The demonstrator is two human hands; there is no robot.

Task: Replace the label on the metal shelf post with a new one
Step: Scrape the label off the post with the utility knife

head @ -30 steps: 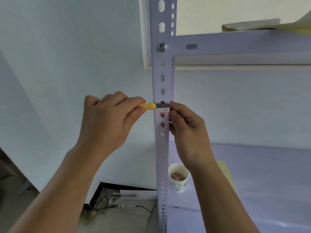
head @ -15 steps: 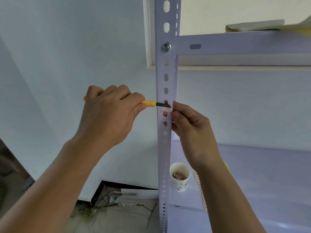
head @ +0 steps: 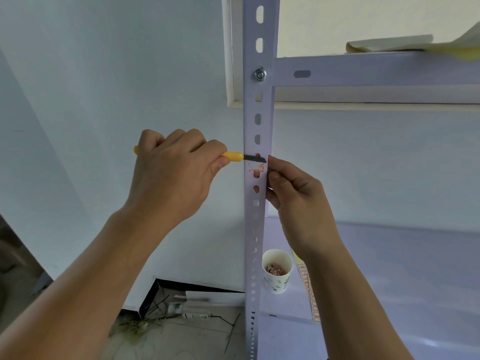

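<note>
A white slotted metal shelf post (head: 257,113) runs upright through the middle of the view. On it, at hand height, are the torn red-and-white remains of a label (head: 258,168). My left hand (head: 176,175) is shut on a yellow-handled knife (head: 235,156); its dark blade lies flat across the post just above the label remains. My right hand (head: 296,193) grips the post's right edge beside the label, thumb tip by the blade's end.
A paper cup (head: 276,278) holding reddish scraps stands on the lower shelf (head: 389,268) right of the post. A sheet of labels (head: 309,289) lies behind my right forearm. Papers rest on the upper shelf (head: 376,66). Clutter lies on the floor (head: 181,331) below left.
The view shifted slightly. The blade stays across the post at the top of the label remains, and both hands have barely moved.
</note>
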